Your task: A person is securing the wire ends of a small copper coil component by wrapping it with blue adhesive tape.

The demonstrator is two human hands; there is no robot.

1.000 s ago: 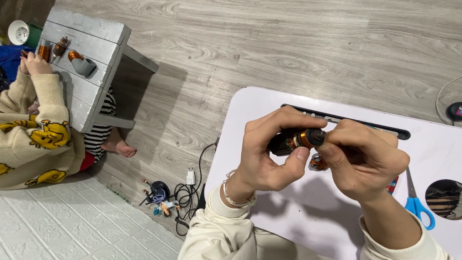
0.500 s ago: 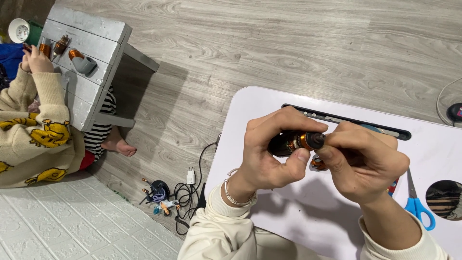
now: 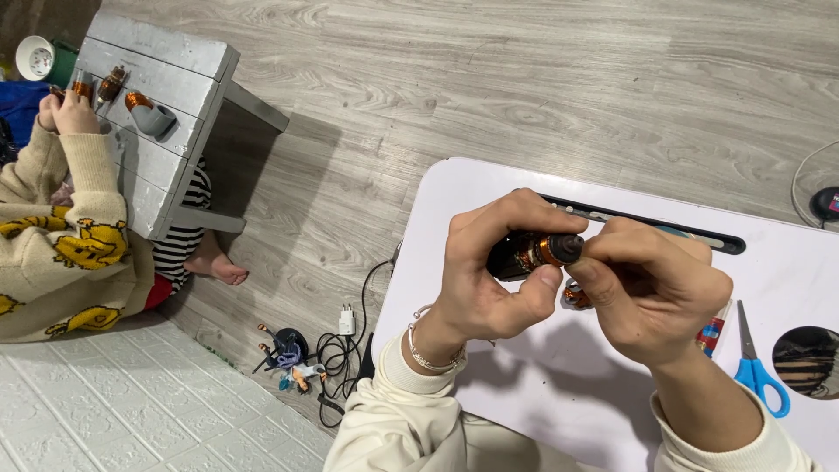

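the left hand point(image 3: 489, 280) was closed around a small dark cylinder with a copper-wound band point(image 3: 535, 252), held above the white counter point(image 3: 542, 393); the right hand point(image 3: 651, 293) was pinched on its tip. the piece was judged light, rigid and probably delicate at the winding, best gripped by the dark body. a second copper piece point(image 3: 574, 297) was mostly hidden behind the fingers.

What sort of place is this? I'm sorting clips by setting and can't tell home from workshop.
Most likely a room at home, used for handwork. The person sits at a low white table on a grey wood-look floor, another person sits on the floor at a small grey table, and a charger lies loose.
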